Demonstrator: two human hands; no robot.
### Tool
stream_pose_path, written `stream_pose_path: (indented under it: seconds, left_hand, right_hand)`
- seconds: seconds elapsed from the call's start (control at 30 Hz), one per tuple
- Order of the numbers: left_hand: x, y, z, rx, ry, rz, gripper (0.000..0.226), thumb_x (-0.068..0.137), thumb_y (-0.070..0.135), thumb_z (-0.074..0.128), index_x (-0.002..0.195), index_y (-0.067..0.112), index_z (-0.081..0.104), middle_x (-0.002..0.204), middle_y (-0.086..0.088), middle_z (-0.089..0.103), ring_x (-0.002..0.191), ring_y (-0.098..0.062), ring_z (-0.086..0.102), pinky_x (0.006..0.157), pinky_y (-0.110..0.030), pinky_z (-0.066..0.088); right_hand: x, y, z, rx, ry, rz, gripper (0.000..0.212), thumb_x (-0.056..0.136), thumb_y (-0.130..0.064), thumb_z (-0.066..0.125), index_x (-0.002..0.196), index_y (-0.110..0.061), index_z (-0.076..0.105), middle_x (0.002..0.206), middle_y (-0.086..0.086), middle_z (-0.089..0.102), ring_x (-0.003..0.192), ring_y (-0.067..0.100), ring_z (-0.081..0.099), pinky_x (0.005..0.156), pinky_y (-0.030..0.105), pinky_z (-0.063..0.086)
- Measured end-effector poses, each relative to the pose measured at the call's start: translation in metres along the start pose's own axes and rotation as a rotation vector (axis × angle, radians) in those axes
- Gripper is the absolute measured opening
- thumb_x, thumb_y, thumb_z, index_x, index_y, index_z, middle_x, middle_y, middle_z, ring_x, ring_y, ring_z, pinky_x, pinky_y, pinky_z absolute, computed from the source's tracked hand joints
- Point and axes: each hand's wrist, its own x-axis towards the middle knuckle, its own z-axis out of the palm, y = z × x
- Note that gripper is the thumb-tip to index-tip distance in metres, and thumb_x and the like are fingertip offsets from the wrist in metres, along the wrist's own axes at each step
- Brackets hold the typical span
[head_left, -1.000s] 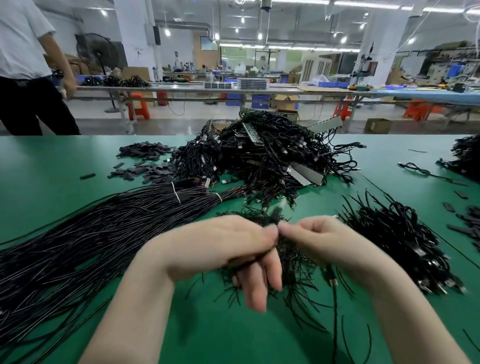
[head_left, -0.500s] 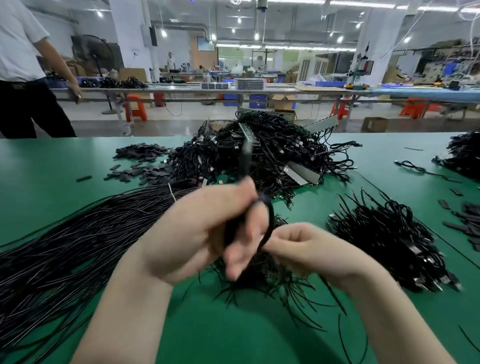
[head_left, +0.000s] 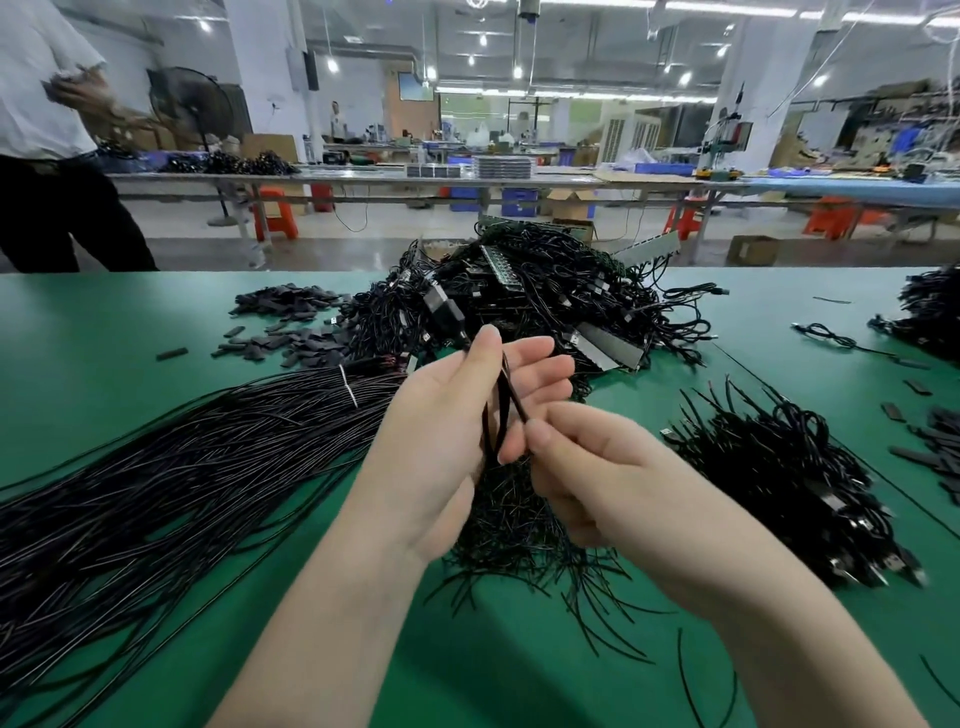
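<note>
Winding of a short black cable (head_left: 509, 387) into a loop is judged to be the step in hand. The cable is held up over the middle of the table (head_left: 104, 322), towards its near edge, above a scatter of thin black ties (head_left: 519, 535). Its plug (head_left: 444, 312) sticks up past the left hand (head_left: 447, 415), where the cable is pinched between thumb and fingers, with two strands laid down across the palm. The lower strand is pinched by the right hand (head_left: 597, 467) between thumb and forefinger. Next, the strand would probably have to be carried round the left fingers under tension, with the thumb's pinch kept firm so that the loop is not sprung open. A pile of coiled cables (head_left: 779, 478) lies towards the right edge.
</note>
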Motion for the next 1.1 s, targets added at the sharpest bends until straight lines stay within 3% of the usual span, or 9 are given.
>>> stream_pose_path:
  seconds: [0.13,0.23,0.33,0.4,0.57,0.7,0.8,0.93,1.1]
  left_hand:
    - [0.002,-0.003,-0.001,-0.044,0.028,0.007,0.036,0.104,0.036,0.035,0.100,0.014,0.064,0.093,-0.004,0.077,0.085,-0.012,0.071,0.047,-0.017,0.040]
    - [0.007,-0.005,-0.006,-0.005,0.052,0.033,0.038,0.102,0.038,0.036,0.093,0.014,0.065,0.092,-0.005,0.076,0.077,-0.011,0.067,0.054,-0.019,0.048]
    - [0.012,-0.009,-0.013,0.073,0.094,0.052,0.041,0.102,0.037,0.038,0.096,0.014,0.071,0.102,-0.002,0.076,0.101,-0.010,0.069,0.083,-0.026,0.054]
    - [0.013,-0.008,-0.013,0.005,0.094,0.010,0.038,0.101,0.035,0.041,0.100,0.013,0.071,0.106,-0.003,0.075,0.109,-0.013,0.067,0.089,-0.027,0.055]
    - [0.010,-0.004,-0.006,-0.374,0.031,-0.116,0.035,0.102,0.028,0.041,0.095,0.007,0.067,0.088,-0.006,0.075,0.091,-0.019,0.073,0.074,-0.027,0.060]
    - [0.008,-0.016,0.000,-0.077,0.061,-0.034,0.029,0.103,0.026,0.040,0.084,0.012,0.057,0.065,0.003,0.064,0.083,-0.016,0.071,0.072,-0.029,0.053]
    - [0.008,-0.017,-0.003,-0.008,-0.074,-0.100,0.029,0.096,0.036,0.047,0.077,0.018,0.060,0.069,0.003,0.065,0.083,-0.018,0.066,0.074,-0.030,0.051]
    - [0.006,-0.014,-0.004,-0.048,-0.173,-0.188,0.028,0.084,0.041,0.054,0.065,0.023,0.065,0.072,0.001,0.064,0.069,-0.014,0.063,0.059,-0.026,0.054]
    - [0.005,-0.008,-0.012,0.199,-0.134,-0.122,0.031,0.089,0.041,0.053,0.075,0.016,0.066,0.077,-0.005,0.070,0.068,-0.015,0.065,0.059,-0.032,0.055]
  right_hand:
    - [0.008,0.010,0.009,-0.154,0.089,-0.059,0.032,0.102,-0.034,0.041,0.077,-0.022,0.057,0.052,-0.013,0.037,0.047,0.005,0.032,0.048,0.021,0.028]
    - [0.008,0.011,0.011,-0.281,0.207,-0.156,0.033,0.099,-0.035,0.042,0.075,-0.018,0.056,0.050,-0.013,0.041,0.047,0.004,0.035,0.048,0.019,0.030]
    - [0.005,0.005,0.005,-0.291,0.218,-0.202,0.033,0.099,-0.033,0.042,0.072,-0.019,0.053,0.049,-0.012,0.039,0.046,0.004,0.033,0.045,0.016,0.029]
    - [0.005,0.004,0.000,-0.191,0.119,-0.171,0.035,0.100,-0.037,0.041,0.073,-0.018,0.051,0.050,-0.011,0.036,0.046,0.004,0.030,0.045,0.014,0.027]
    - [0.010,0.012,-0.002,-0.097,-0.087,-0.055,0.037,0.103,-0.032,0.040,0.070,-0.025,0.055,0.049,-0.014,0.038,0.046,0.005,0.031,0.046,0.018,0.028]
    - [0.011,0.021,-0.006,-0.240,-0.120,0.060,0.033,0.099,-0.046,0.040,0.083,-0.023,0.058,0.057,-0.015,0.051,0.054,0.005,0.044,0.055,0.026,0.038]
    - [0.009,0.023,-0.005,-0.048,-0.096,0.099,0.040,0.078,-0.066,0.053,0.105,-0.037,0.057,0.085,-0.004,0.066,0.078,0.005,0.064,0.071,0.022,0.056]
    - [0.013,0.024,-0.006,0.261,-0.033,0.131,0.068,0.063,-0.052,0.073,0.105,-0.002,0.060,0.076,-0.001,0.059,0.073,0.010,0.059,0.091,0.048,0.055]
    - [0.014,0.025,-0.004,0.166,-0.023,0.066,0.045,0.081,-0.037,0.076,0.098,0.001,0.060,0.085,0.019,0.063,0.074,0.020,0.061,0.080,0.037,0.060]
